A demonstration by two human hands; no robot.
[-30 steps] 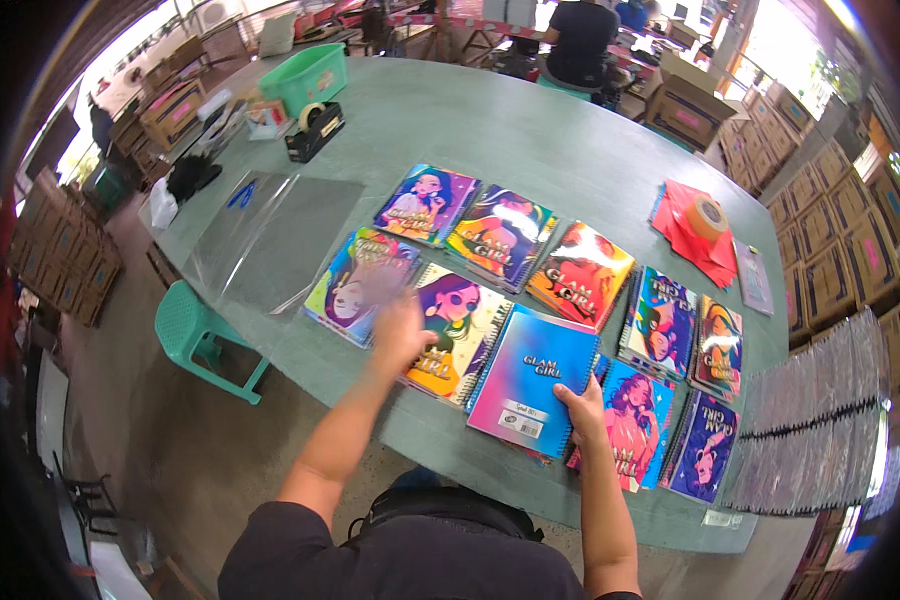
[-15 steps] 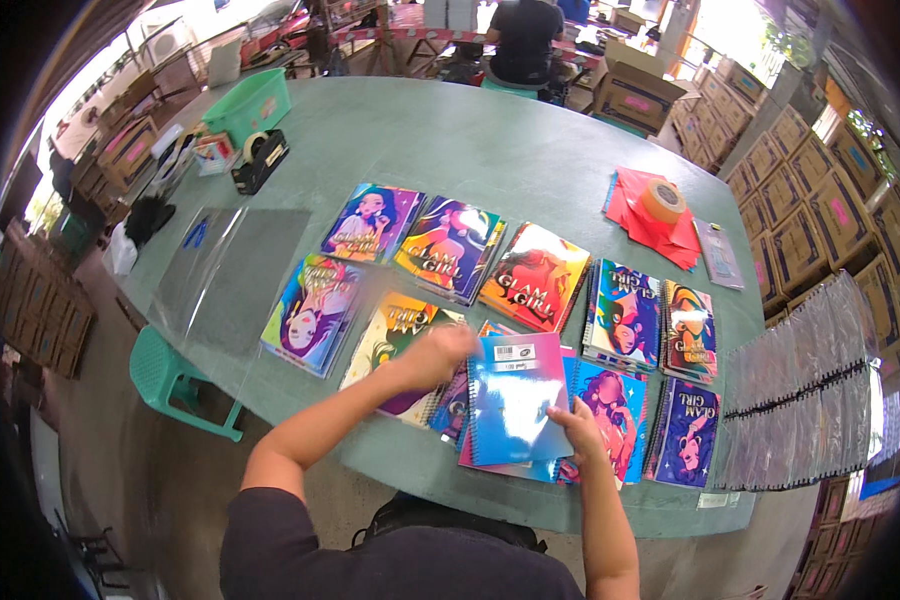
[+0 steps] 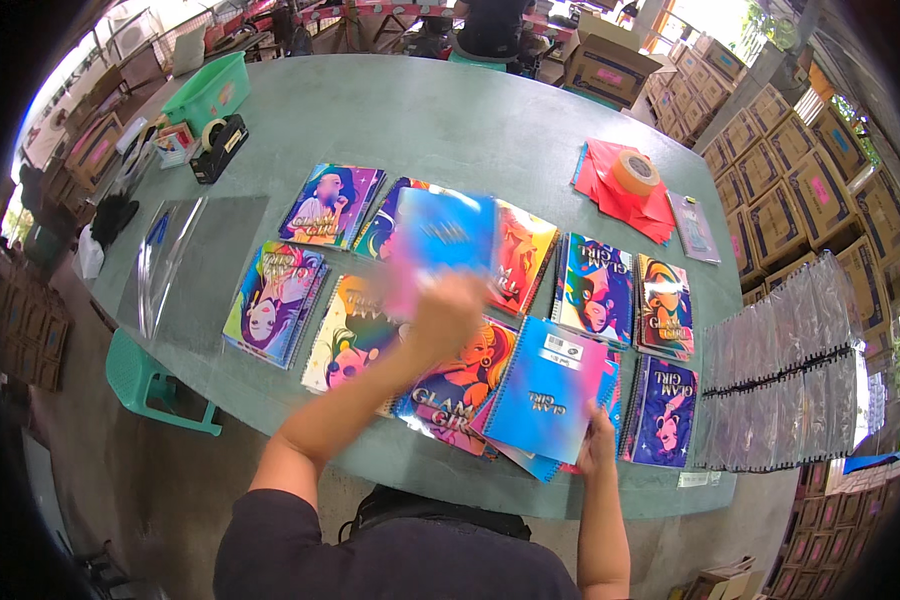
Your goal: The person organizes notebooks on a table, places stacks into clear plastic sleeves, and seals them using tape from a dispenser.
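My left hand [image 3: 450, 312], blurred by motion, grips a blue-and-pink spiral notebook [image 3: 448, 232] by its near edge, raised over the far row of notebooks. My right hand [image 3: 598, 440] is closed on the right edge of another spiral notebook [image 3: 538, 395], its blue-and-pink side with a white label facing up. Under that one lie more notebooks, including one with an orange-haired figure [image 3: 465, 385]. Around them rest stacks of bright illustrated notebooks: a purple one [image 3: 332, 205], a yellow one [image 3: 355, 330], an orange one [image 3: 528, 255] and a dark blue one [image 3: 660, 410].
A tape roll [image 3: 636, 172] sits on red sheets [image 3: 600, 200] at the far right. Clear spiral-bound covers [image 3: 780, 370] fill the right edge. On the left are a clear plastic sheet [image 3: 205, 260], a tape dispenser [image 3: 220, 150], a green basket [image 3: 208, 92] and a green stool [image 3: 155, 385].
My left hand has moved up and away, carrying a blue-and-pink notebook over the far row. The orange-haired cover now shows beside the notebook in my right hand. The view has shifted slightly.
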